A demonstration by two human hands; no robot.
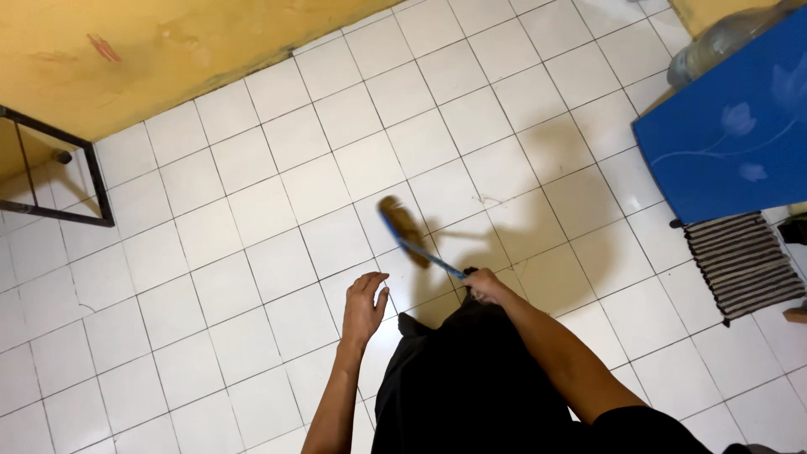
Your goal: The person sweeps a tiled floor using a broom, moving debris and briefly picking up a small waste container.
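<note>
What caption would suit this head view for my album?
Right hand holds a blue-handled broom over the white tiled floor; left hand hangs open and empty.

Both my forearms bare, no sleeves past the elbow, no watch, no rings, no gloves visible. My left hand (363,304) and right hand (485,286) are bare too. I wear black clothing: a dark short sleeve edge shows at my right upper arm, and loose black fabric covers my lower body.
</note>
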